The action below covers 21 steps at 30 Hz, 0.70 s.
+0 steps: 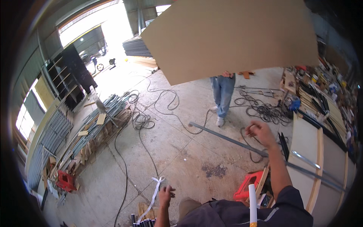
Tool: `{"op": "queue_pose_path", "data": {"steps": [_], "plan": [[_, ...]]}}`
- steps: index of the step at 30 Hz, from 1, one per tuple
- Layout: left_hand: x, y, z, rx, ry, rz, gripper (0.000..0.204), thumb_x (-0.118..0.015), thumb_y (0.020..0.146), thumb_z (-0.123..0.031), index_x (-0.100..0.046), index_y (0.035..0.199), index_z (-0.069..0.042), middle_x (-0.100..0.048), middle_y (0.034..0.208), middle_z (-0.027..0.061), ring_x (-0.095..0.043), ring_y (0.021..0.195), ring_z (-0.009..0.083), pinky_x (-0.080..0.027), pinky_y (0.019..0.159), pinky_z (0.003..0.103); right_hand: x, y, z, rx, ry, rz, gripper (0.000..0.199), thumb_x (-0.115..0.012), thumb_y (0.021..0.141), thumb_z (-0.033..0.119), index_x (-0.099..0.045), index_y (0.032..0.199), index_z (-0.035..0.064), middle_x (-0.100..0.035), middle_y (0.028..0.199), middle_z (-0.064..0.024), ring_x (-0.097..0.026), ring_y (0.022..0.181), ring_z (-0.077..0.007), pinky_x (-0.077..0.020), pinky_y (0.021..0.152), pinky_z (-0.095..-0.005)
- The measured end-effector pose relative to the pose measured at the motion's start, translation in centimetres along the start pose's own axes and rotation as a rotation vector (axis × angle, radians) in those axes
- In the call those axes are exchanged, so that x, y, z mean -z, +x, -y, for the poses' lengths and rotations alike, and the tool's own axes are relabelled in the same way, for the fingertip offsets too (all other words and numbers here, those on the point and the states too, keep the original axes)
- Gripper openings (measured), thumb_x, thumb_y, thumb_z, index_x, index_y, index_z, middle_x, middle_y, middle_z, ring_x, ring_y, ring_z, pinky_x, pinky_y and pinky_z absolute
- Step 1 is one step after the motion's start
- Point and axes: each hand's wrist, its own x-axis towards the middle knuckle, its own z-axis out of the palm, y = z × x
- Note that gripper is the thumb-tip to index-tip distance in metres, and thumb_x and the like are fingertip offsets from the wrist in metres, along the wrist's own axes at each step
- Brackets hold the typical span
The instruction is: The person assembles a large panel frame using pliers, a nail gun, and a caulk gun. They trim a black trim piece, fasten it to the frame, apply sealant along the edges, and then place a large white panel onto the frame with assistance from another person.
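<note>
My right hand (pixel 259 132) is raised with its fingers curled in, just above a long grey metal rail (pixel 227 138) that lies slanted across the concrete floor. I see nothing in that hand. My left hand (pixel 165 195) is low by my knee, beside a white strap (pixel 154 193) that trails over the floor. A small dark thing shows at its fingertips, but the grip is unclear. Ahead, another person in blue jeans (pixel 222 94) carries a large brown board (pixel 230 38) that hides their upper body.
Black cables (pixel 261 109) coil across the floor. Metal bars and timber (pixel 94 125) are piled at the left, near dark shelves (pixel 75 75). A cluttered bench (pixel 325 98) and pale panels (pixel 306 143) stand at the right. Two red plastic cases (pixel 249 185) (pixel 65 181) sit on the floor, and a white tube (pixel 252 204) is at my chest.
</note>
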Motion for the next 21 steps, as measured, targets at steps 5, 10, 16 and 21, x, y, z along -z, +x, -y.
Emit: {"op": "queue_pose_path", "data": {"steps": [5, 10, 16, 21], "plan": [[-1.5, 15.9, -11.0, -0.163, -0.074, 0.078, 0.036, -0.056, 0.104, -0.034, -0.060, 0.106, 0.002, -0.074, 0.097, 0.0164, -0.064, 0.065, 0.0170, -0.056, 0.057, 0.032, 1.3, 10.3, 5.6, 0.139, -0.073, -0.183, 0.029, -0.053, 0.104, 0.011, -0.059, 0.128, -0.0039, -0.073, 0.102, -0.0097, -0.071, 0.087, -0.0173, -0.0585, 0.074, -0.0313], [-2.4, 31.2, -27.4, -0.355, -0.089, 0.189, 0.037, -0.054, 0.106, -0.036, -0.061, 0.107, 0.000, -0.074, 0.096, 0.0146, -0.065, 0.066, 0.0169, -0.055, 0.058, 0.032, 0.9, 19.5, 11.7, 0.236, -0.143, -0.357, 0.027, -0.053, 0.106, 0.015, -0.061, 0.125, -0.0011, -0.073, 0.102, -0.0095, -0.071, 0.086, -0.0171, -0.0582, 0.071, -0.0313], [-7.2, 43.8, -56.4, -0.731, 0.053, 0.212, 0.052, -0.050, 0.106, -0.049, -0.064, 0.104, 0.001, -0.071, 0.092, 0.0109, -0.065, 0.072, 0.0168, -0.054, 0.064, 0.030, 2.5, 27.8, 21.5, 0.268, -0.290, -0.588, 0.033, -0.058, 0.103, 0.028, -0.064, 0.127, 0.0050, -0.072, 0.103, -0.0055, -0.071, 0.088, -0.0148, -0.0573, 0.073, -0.0314], [-13.8, 47.1, -75.1, -0.889, -0.235, 0.271, 0.091, -0.055, 0.095, -0.071, -0.052, 0.128, 0.013, -0.066, 0.112, 0.0256, -0.068, 0.086, 0.0241, -0.058, 0.071, 0.032, 12.8, 31.4, 29.8, 0.417, -0.414, -0.689, 0.048, -0.051, 0.106, 0.041, -0.054, 0.142, 0.0094, -0.060, 0.137, -0.0111, -0.065, 0.114, -0.0222, -0.0551, 0.090, -0.0373]]}}
